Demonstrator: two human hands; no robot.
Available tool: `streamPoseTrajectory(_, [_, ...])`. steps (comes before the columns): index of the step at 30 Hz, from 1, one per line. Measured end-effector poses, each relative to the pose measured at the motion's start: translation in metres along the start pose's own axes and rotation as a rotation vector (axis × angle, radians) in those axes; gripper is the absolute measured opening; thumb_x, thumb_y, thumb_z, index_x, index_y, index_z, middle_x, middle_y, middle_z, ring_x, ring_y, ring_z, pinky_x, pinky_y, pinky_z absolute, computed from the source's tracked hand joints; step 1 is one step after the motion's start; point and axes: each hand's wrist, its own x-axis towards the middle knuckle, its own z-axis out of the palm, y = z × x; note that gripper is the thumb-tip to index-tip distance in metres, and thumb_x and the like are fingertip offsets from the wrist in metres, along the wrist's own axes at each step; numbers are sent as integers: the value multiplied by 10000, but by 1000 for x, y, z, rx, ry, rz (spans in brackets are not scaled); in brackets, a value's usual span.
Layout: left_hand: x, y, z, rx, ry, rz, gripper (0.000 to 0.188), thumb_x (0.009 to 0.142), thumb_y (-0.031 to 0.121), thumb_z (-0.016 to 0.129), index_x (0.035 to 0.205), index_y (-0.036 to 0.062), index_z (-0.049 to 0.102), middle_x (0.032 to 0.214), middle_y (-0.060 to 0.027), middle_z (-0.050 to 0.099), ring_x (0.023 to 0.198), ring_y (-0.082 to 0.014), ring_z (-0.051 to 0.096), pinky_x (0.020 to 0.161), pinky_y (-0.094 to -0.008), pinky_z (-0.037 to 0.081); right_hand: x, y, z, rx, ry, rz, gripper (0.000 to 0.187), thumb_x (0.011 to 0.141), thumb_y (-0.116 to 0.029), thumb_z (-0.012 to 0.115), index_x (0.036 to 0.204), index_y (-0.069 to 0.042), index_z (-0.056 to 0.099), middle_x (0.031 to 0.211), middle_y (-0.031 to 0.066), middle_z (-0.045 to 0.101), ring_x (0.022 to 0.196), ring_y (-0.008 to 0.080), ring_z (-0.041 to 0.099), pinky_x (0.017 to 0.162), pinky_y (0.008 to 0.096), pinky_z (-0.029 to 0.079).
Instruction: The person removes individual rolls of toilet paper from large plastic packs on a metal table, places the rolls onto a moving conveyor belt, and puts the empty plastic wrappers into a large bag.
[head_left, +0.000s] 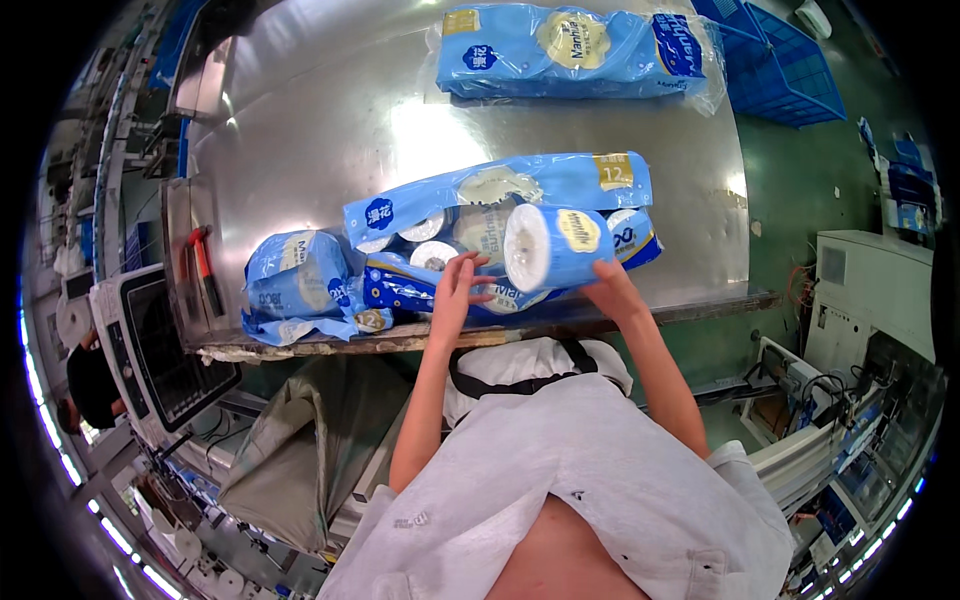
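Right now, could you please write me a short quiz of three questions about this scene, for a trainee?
1. True or false: the right hand touches the wrapped paper roll.
2. Where does the sealed blue pack lie? A) far side of the metal table B) on the floor
3. What is nearest the left hand?

Key: 1 true; 2 A; 3 the open multi-roll bag.

I see a light-blue wrapped paper roll with white end [552,247], a blue-and-white plastic multipack bag with yellow patch [500,195], and a shiny grey steel table [300,120].
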Motion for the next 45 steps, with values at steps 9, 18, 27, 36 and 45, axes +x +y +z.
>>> streamPoseTrajectory(9, [-39,60,46,-54,-210,303,458,1021,313,441,1376,22,450,1316,-151,556,1122,-227,588,888,-342,510,-3,4,-1,994,-189,294,797,876,-664,422,1500,-186,291,1522,103,328,1370,351,362,1033,635,350])
streamPoseTrajectory(18, [-47,59,63,168,-280,391,334,953,186,562,1250,36,586,1292,-149,584,1202,-237,543,994,-367,428,-2,13,-39,399,-320,74,681,925,-554,428,1435,-107,372,1419,150,452,1288,369,450,1007,521,444])
streamPoseTrajectory(27, [-9,-27,69,1053,-500,469,331,903,317,596,1083,42,638,946,-166,671,906,-381,601,799,-472,465,-63,-121,-127,-917,658,-610,1074,679,-141,807,1513,-56,136,1485,167,270,1344,283,355,1107,421,328])
streamPoseTrajectory(36, [-11,21,118,-638,-760,-93,708,939,454,580,1467,77,299,1427,-134,465,1283,-260,485,1089,-414,367,-81,-59,11,-1574,359,-1231,1134,577,-195,903,1479,-165,218,1424,165,286,1316,391,352,1043,494,380])
streamPoseTrajectory(45, [-24,49,76,-365,-331,234,1296,518,365,951,1512,53,180,1456,-105,389,1316,-210,417,1089,-379,355,-65,-54,58,-1142,-134,-772,1145,622,-276,904,1495,-119,180,1500,171,263,1363,375,325,1095,497,317])
